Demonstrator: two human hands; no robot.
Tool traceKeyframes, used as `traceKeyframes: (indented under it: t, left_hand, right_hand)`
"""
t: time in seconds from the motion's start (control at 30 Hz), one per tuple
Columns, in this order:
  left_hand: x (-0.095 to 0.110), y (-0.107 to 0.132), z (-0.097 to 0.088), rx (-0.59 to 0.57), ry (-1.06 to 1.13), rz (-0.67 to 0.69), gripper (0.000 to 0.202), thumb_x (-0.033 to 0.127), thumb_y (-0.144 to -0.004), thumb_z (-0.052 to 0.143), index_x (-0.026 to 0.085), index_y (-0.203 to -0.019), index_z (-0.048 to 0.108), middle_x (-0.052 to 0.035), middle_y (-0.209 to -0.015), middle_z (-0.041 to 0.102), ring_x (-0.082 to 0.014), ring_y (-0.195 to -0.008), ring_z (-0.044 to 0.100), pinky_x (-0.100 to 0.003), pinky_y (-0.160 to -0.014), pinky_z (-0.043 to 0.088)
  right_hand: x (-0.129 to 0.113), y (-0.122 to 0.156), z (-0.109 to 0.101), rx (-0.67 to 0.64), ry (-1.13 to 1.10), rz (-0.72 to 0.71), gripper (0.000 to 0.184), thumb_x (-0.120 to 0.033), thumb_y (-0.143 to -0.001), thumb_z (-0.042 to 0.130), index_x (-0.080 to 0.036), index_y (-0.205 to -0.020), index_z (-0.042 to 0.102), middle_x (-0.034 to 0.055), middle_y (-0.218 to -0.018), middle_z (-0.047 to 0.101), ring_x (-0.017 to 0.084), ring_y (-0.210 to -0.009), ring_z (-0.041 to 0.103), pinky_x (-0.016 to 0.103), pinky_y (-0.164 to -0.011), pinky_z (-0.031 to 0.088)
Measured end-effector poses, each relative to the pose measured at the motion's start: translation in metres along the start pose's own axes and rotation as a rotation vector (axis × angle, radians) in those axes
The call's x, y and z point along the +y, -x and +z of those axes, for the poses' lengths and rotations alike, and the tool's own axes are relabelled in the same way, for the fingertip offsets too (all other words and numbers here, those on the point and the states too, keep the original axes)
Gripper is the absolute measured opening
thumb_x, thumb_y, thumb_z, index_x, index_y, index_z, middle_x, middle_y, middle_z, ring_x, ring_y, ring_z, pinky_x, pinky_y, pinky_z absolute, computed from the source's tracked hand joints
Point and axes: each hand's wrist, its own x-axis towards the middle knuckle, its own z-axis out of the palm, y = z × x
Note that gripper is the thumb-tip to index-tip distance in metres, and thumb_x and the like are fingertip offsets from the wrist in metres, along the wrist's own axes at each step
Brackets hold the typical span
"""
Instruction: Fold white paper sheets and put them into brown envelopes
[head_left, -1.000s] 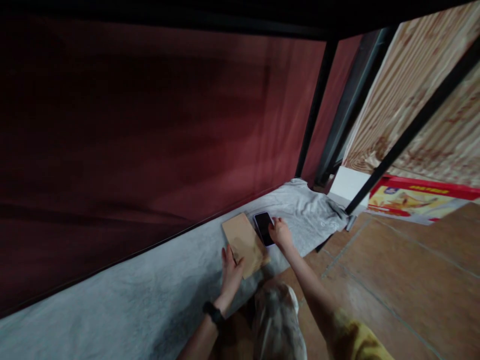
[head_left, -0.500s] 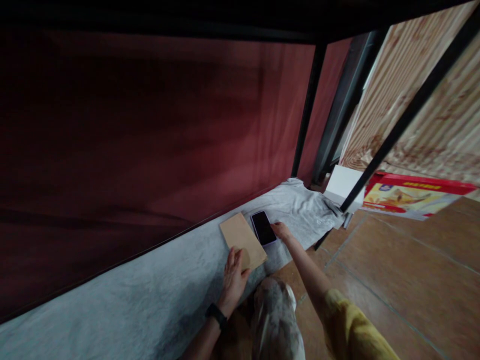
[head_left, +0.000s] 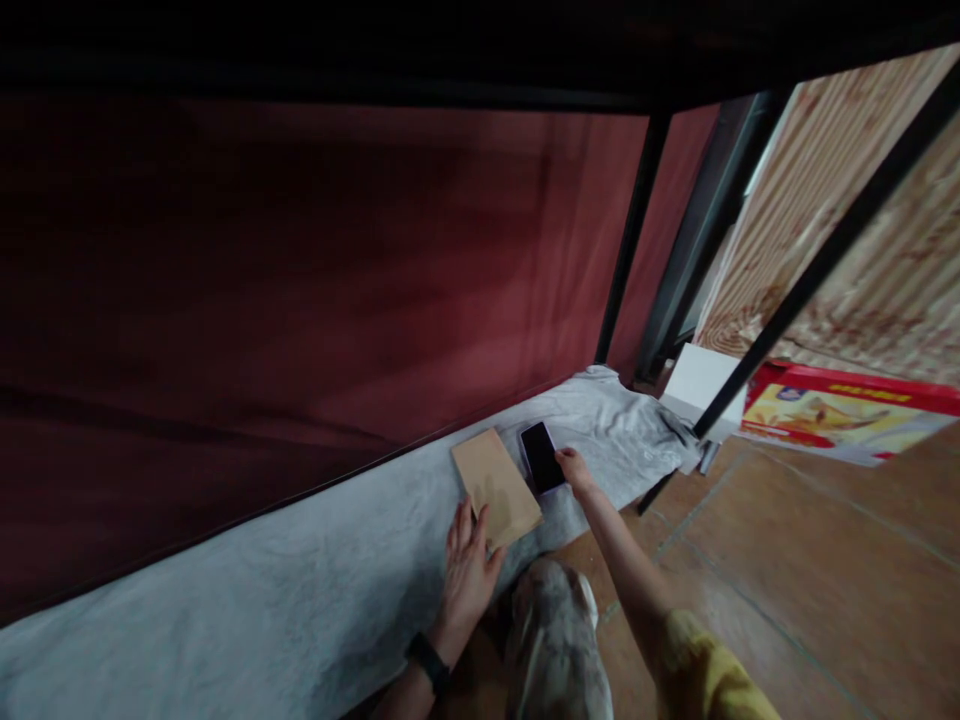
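Observation:
A brown paper envelope (head_left: 495,486) lies flat on a grey cloth (head_left: 315,590) that covers a low shelf. A dark phone (head_left: 541,456) lies screen up right beside the envelope. My left hand (head_left: 466,572) rests flat with fingers stretched out, its fingertips on the envelope's near corner. My right hand (head_left: 576,468) reaches to the near right edge of the phone, fingers curled and touching it. A black watch (head_left: 427,660) sits on my left wrist, and a yellow sleeve (head_left: 709,672) covers my right arm.
A dark red panel (head_left: 300,290) backs the shelf. Black metal posts (head_left: 628,235) stand at its right end. A white box (head_left: 701,385) and a red and yellow box (head_left: 840,412) lie on the tiled floor (head_left: 787,560). My knee (head_left: 551,640) is below the envelope.
My left hand has slid back from the envelope's middle to its near corner. My right hand has drawn off the top of the phone to its near edge.

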Motion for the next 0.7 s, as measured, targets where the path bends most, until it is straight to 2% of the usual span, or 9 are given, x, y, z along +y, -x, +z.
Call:
traceKeyframes:
  t: [0.1, 0.2, 0.3, 0.37, 0.43, 0.5, 0.6, 0.7]
  left_hand:
    - [0.002, 0.027, -0.013, 0.080, 0.116, 0.014, 0.051, 0.028, -0.092, 0.050, 0.023, -0.143, 0.051, -0.0082, -0.164, 0.028, -0.0299, -0.152, 0.023, -0.050, -0.121, 0.027]
    - [0.008, 0.058, -0.021, 0.114, 0.418, -0.086, 0.041, 0.040, -0.093, 0.052, 0.024, -0.129, 0.065, -0.0086, -0.153, 0.047, -0.0294, -0.143, 0.040, -0.047, -0.120, 0.031]
    - [0.018, 0.087, -0.024, 0.089, 0.882, -0.342, 0.049, 0.058, -0.089, 0.055, 0.020, -0.114, 0.072, -0.0143, -0.124, 0.069, -0.0312, -0.120, 0.062, -0.048, -0.109, 0.044]
    - [0.026, 0.103, -0.025, 0.041, 1.207, -0.548, 0.059, 0.065, -0.087, 0.054, 0.017, -0.117, 0.070, -0.0162, -0.116, 0.072, -0.0315, -0.112, 0.066, -0.048, -0.101, 0.049]
    - [0.035, 0.116, -0.029, -0.021, 1.513, -0.699, 0.061, 0.065, -0.089, 0.051, 0.018, -0.124, 0.065, -0.0155, -0.122, 0.070, -0.0300, -0.117, 0.064, -0.046, -0.098, 0.050]
    - [0.042, 0.127, -0.036, -0.062, 1.757, -0.799, 0.057, 0.063, -0.092, 0.048, 0.021, -0.127, 0.063, -0.0128, -0.123, 0.070, -0.0282, -0.118, 0.064, -0.044, -0.096, 0.051]
    - [0.045, 0.142, -0.052, 0.033, 1.926, -0.783, 0.052, 0.061, -0.093, 0.051, 0.017, -0.115, 0.069, -0.0107, -0.110, 0.075, -0.0264, -0.107, 0.069, -0.038, -0.091, 0.052]
    - [0.034, 0.159, -0.071, 0.108, 1.975, -0.767, 0.050, 0.058, -0.091, 0.057, 0.011, -0.101, 0.072, -0.0105, -0.095, 0.077, -0.0242, -0.091, 0.072, -0.034, -0.087, 0.053]
  right_hand:
    - [-0.012, 0.012, -0.023, 0.102, -0.068, 0.028, 0.020, -0.036, -0.069, 0.069, -0.025, -0.059, 0.056, -0.0020, -0.052, 0.055, 0.016, -0.055, 0.051, 0.028, -0.053, 0.036]
    - [-0.022, 0.042, -0.053, 0.099, -0.146, 0.037, 0.024, -0.045, -0.064, 0.071, -0.024, -0.065, 0.057, -0.0039, -0.054, 0.056, 0.014, -0.051, 0.049, 0.027, -0.052, 0.037]
    - [-0.027, 0.094, -0.075, 0.003, -0.216, 0.043, 0.036, -0.053, -0.060, 0.077, -0.023, -0.073, 0.062, -0.0035, -0.059, 0.059, 0.015, -0.053, 0.054, 0.027, -0.053, 0.041]
    - [-0.025, 0.137, -0.075, -0.174, -0.399, 0.099, 0.036, -0.048, -0.060, 0.085, -0.023, -0.078, 0.065, -0.0019, -0.068, 0.065, 0.016, -0.059, 0.059, 0.027, -0.056, 0.045]
    - [-0.021, 0.185, -0.061, -0.290, -0.510, 0.197, 0.034, -0.042, -0.062, 0.089, -0.023, -0.082, 0.068, -0.0011, -0.073, 0.067, 0.015, -0.062, 0.060, 0.026, -0.059, 0.047]
    - [-0.018, 0.232, -0.036, -0.399, -0.575, 0.276, 0.032, -0.041, -0.066, 0.088, -0.024, -0.086, 0.070, -0.0008, -0.078, 0.069, 0.015, -0.066, 0.062, 0.025, -0.063, 0.049]
    - [-0.016, 0.292, 0.007, -0.549, -0.572, 0.313, 0.028, -0.046, -0.072, 0.084, -0.023, -0.080, 0.070, -0.0022, -0.070, 0.064, 0.013, -0.063, 0.058, 0.024, -0.062, 0.046]
    - [-0.020, 0.328, 0.042, -0.620, -0.521, 0.309, 0.033, -0.053, -0.074, 0.081, -0.024, -0.082, 0.068, -0.0020, -0.071, 0.064, 0.015, -0.066, 0.057, 0.026, -0.064, 0.045]
